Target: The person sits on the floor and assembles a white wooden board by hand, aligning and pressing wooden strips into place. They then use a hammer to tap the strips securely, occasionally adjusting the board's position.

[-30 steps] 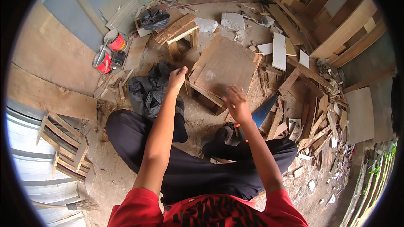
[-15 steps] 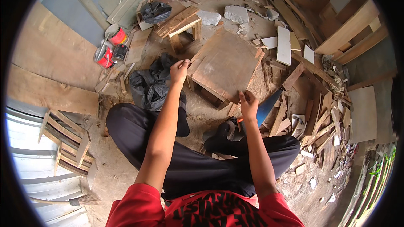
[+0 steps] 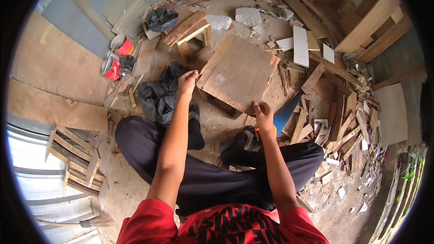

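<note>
A square brown wooden board (image 3: pixel 237 74) lies ahead of my feet, on top of a low wooden frame (image 3: pixel 222 106) that shows only under its near edge. At the board's left corner, my left hand (image 3: pixel 187 82) is closed with the fingertips pinching the edge. My right hand (image 3: pixel 263 115) pinches the near right corner between thumb and fingers. Just beyond the right wrist, a handsaw (image 3: pixel 288 114) with a blue blade and orange on its handle leans by my foot. Part of its handle is hidden behind my hand.
Black plastic bags (image 3: pixel 158 95) lie left of the board. A small wooden stool (image 3: pixel 187 31) stands beyond them, near red paint cans (image 3: pixel 110 68). Wood offcuts (image 3: pixel 339 122) are heaped on the right. Concrete lumps (image 3: pixel 247 16) lie at the back, and a broom (image 3: pixel 95 221) lower left.
The whole view has shifted slightly. My right fingers now sit closer on the board's near corner; the board and my left hand keep nearly the same place.
</note>
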{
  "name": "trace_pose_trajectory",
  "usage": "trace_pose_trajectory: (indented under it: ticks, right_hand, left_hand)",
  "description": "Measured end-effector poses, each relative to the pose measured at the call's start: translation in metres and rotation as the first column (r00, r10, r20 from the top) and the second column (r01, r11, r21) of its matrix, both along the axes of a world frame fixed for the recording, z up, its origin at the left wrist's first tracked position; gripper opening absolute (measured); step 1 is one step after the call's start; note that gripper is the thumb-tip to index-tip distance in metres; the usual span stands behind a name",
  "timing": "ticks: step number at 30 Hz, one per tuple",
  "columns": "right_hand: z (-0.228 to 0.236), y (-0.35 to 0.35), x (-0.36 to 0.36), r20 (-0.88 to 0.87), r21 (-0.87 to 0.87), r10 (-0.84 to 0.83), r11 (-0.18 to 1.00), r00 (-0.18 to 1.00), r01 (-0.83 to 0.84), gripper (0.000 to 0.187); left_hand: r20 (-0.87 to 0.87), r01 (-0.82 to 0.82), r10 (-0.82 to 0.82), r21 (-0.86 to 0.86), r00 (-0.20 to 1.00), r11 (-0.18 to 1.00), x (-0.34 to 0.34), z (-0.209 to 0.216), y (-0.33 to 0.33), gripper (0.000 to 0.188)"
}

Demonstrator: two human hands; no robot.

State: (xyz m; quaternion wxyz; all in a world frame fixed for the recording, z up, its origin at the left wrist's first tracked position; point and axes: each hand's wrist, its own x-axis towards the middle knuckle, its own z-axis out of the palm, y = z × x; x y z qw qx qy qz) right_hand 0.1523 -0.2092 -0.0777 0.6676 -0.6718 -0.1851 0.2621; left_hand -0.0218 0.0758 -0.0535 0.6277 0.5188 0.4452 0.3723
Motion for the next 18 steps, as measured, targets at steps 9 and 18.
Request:
trace_pose_trajectory:
  ticks: [9,18]
  right_hand:
    - [0.07,0.002,0.023,0.253,0.289,-0.028,0.956,0.967,-0.048,0.017]
    - [0.11,0.011,0.074,0.816,-0.035,0.003,0.998,0.579,0.044,0.032]
  left_hand:
    - [0.213,0.141,-0.149,0.049,0.966,0.989,0.024,0.086,-0.002,0.066]
    - [-0.118,0.453,-0.486,0.598,0.866,0.661,0.013,0.063,0.025,0.055]
